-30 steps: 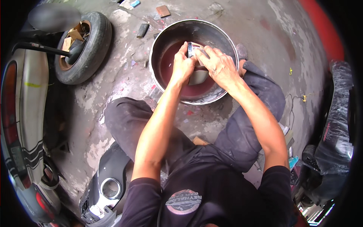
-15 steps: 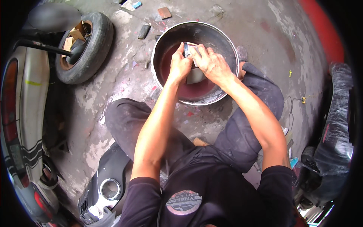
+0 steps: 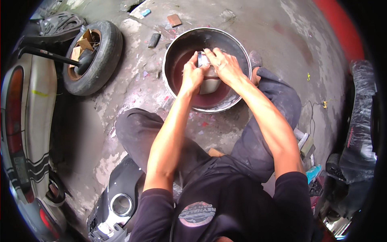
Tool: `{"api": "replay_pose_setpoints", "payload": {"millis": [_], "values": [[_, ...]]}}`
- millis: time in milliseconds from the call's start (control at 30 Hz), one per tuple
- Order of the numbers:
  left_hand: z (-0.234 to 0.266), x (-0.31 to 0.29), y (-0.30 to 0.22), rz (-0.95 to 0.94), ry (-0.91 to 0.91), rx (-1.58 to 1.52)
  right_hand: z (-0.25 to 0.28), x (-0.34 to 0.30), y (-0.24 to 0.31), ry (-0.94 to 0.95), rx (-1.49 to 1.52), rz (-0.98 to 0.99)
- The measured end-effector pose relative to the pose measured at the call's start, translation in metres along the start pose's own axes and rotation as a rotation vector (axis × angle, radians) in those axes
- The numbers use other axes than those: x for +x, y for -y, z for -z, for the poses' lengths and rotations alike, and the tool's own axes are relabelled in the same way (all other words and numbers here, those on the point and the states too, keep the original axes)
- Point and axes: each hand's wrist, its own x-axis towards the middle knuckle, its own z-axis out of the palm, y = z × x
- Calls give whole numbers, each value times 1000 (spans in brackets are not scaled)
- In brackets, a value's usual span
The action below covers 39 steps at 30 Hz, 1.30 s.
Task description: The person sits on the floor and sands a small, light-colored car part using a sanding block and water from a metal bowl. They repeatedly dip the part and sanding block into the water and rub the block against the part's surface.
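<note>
My left hand [image 3: 192,73] and my right hand [image 3: 226,67] meet over a round dark basin [image 3: 166,72] with a pale rim and murky reddish liquid [image 3: 186,60] inside. Between their fingertips is a small pale piece with a dark edge [image 3: 203,59], partly covered by the fingers. Left thumb and fingers grip its near left side; the right fingers are closed on its right side. Just below the hands, a smooth grey, rounded part [image 3: 210,86] shows in the basin, its upper end running up under the fingers. Whether it is attached to the pale piece is hidden.
A worn tyre [image 3: 101,56] holding scraps stands at the left, beside vehicle tail-light panels [image 3: 15,109]. A dark trim part with a round ring [image 3: 121,205] lies by my left knee. Wrapped material [image 3: 358,125] stands at the right. Small blocks [image 3: 174,20] lie beyond the basin.
The view has shifted slightly, with the basin now lower in it. My right hand has moved a little right and lifted off the grey part, more of which now shows.
</note>
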Motion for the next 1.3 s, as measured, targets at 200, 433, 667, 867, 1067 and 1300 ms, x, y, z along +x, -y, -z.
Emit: {"api": "replay_pose_setpoints", "payload": {"millis": [200,433,667,867,1067,1300], "values": [[0,-5,-15,55,32,-117,37,-25,12,4,23,-27],[-1,-6,-16,52,27,-26,33,-22,18,31,-95,91],[-2,-2,-12,21,18,-52,30,-11,13,41,-207,195],[-3,-2,-15,41,53,-73,14,-7,-3,95,-178,-15],[-5,1,0,3,16,-82,35,-23,7,34,-101,79],[-7,6,11,-42,10,-50,45,-16,11,97,-206,182]]}}
